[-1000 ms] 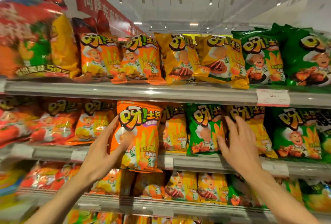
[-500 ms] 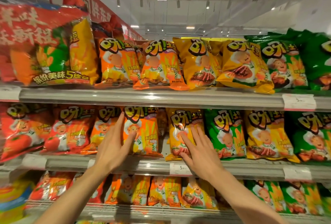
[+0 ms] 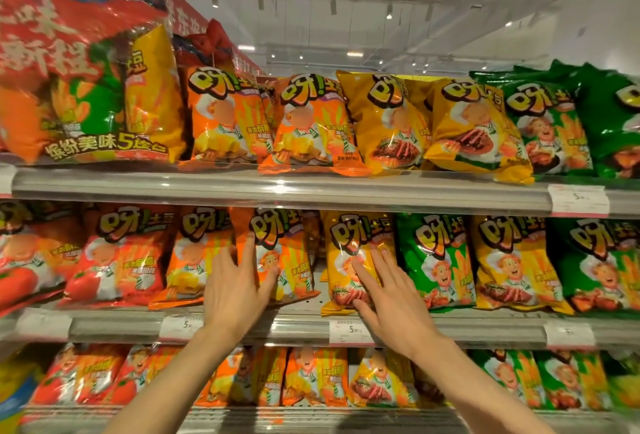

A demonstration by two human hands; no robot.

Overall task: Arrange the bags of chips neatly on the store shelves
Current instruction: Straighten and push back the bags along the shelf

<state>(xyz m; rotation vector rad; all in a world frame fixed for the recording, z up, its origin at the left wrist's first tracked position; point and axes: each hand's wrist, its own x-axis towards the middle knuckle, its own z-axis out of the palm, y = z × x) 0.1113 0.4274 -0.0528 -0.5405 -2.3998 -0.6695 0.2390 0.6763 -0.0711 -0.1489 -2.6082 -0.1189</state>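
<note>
Middle shelf [image 3: 304, 324], centre: orange chip bag [image 3: 282, 253] now stands on the shelf w/ its lower edge at the front lip, tilted slightly, a narrow gap separating it from the yellow chip bag [image 3: 349, 260] to its right. One sec. earlier the orange bag was held out in front of the shelf; it has since been set into its slot beside the other orange bag [image 3: 194, 253]. Left hand [image 3: 235, 291]: fingers spread and nearly straight, palm flat on the orange bag's face and left edge, pressing, not gripping. Right hand [image 3: 388, 295], shifted over from the green bag [image 3: 433, 260]: fingers straight, resting flat on the yellow bag. Judged: placement done; squaring and closing the gap remain. Upper shelf [image 3: 277, 187] bags untouched.
</note>
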